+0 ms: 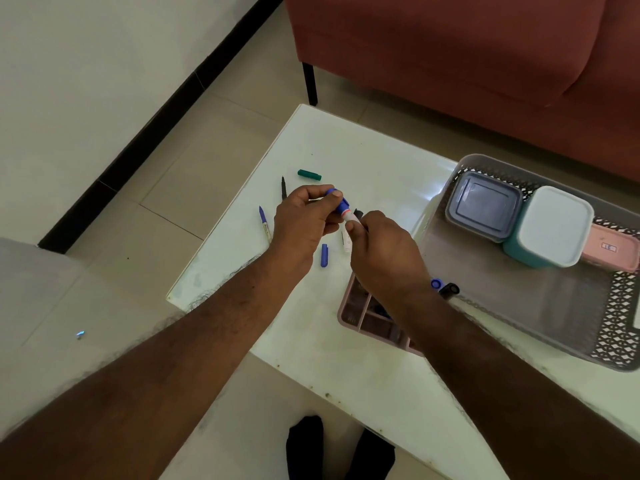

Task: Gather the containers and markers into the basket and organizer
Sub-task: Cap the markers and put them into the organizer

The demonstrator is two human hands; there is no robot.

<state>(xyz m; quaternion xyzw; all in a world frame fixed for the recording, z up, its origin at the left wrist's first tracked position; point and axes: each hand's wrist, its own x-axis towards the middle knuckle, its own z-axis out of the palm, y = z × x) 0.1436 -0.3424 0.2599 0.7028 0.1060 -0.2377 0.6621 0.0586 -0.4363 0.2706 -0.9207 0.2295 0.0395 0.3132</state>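
The right forearm is covering most of the pink organizer [360,315], leaving only its near-left compartments showing; their contents are reading as dark, indistinct shapes. The right hand [384,254] is hiding the body of the marker [347,214] it is gripping. The picture's right edge is cutting off the grey basket [616,341] and the pink container [611,247]. Print on the loose markers is appearing too small to read.
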